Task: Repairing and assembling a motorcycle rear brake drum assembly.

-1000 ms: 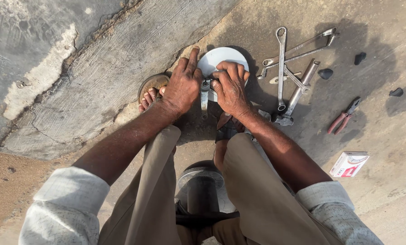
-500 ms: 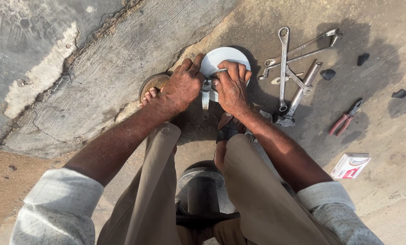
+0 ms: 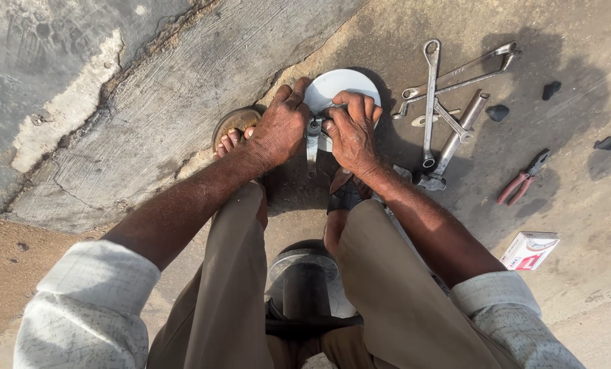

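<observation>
We press our left hand (image 3: 278, 133) and right hand (image 3: 352, 130), fingers curled shut, around a small metal fitting (image 3: 313, 133) over the white disc (image 3: 339, 85) on the concrete floor (image 3: 148, 116), seemingly mid-fitting, where steady pressure seems needed.

a round white disc (image 3: 343, 83) lies flat on the grey concrete ground, just ahead of the person's feet; only its far half shows, smooth and clean, with a thin rim, and the near half is covered by the two hands. against its near edge sits a small metal fitting (image 3: 313, 130), grey and shiny, with a narrow flat strip that hangs down from it toward the person. the left hand (image 3: 278, 130) rests on the disc's left edge and the right hand (image 3: 352, 130) on its middle, both touching the fitting between them
</observation>
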